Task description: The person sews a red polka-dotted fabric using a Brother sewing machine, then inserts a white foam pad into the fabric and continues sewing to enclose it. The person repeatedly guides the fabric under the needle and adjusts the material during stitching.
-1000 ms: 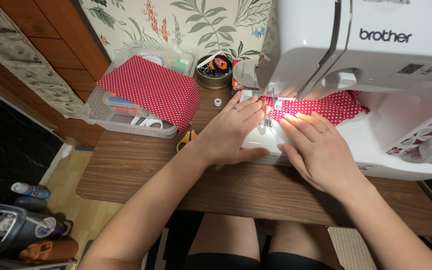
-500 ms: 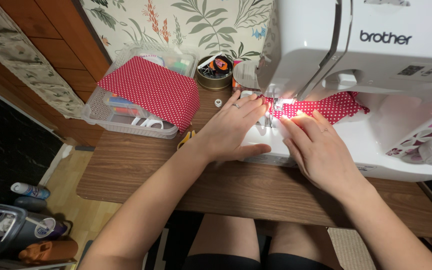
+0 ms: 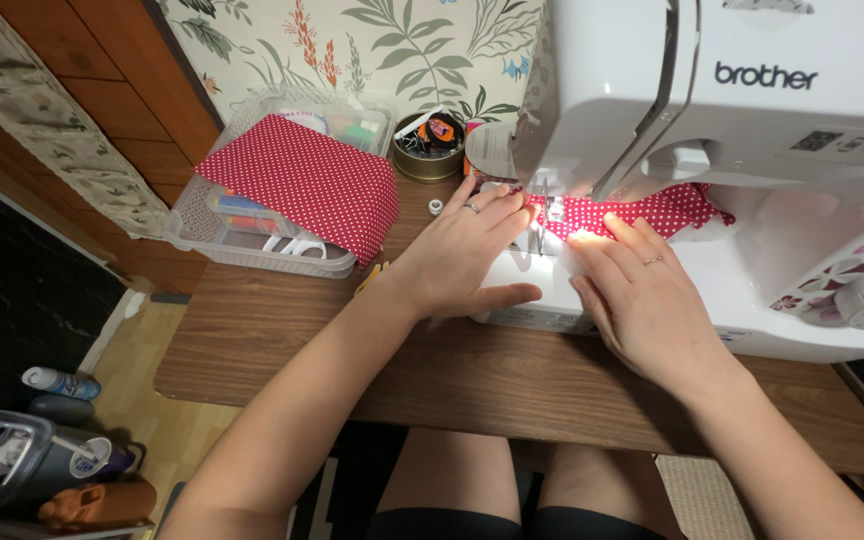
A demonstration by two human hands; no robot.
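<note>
A white sewing machine [image 3: 752, 110] stands on the wooden table [image 3: 282, 330]. Under its needle lies a strip of red fabric with white dots [image 3: 657, 212]. My left hand [image 3: 462, 258] lies flat on the machine bed left of the presser foot, fingertips at the fabric's left end. My right hand [image 3: 642, 295] presses flat on the fabric right of the needle, fingers spread toward the lit spot. Both hands wear a ring. Neither hand grips anything; both rest palm down.
A clear plastic basket [image 3: 252, 250] of sewing supplies sits at the left, with a folded red dotted cloth [image 3: 302, 180] draped over it. A round tin [image 3: 427, 150] of small items stands behind. Yellow-handled scissors [image 3: 370, 280] peek out by my left wrist. Bottles stand on the floor at the lower left.
The red fabric has fed away from me under the needle, less of it showing in front. Both hands have slid a little farther back with it.
</note>
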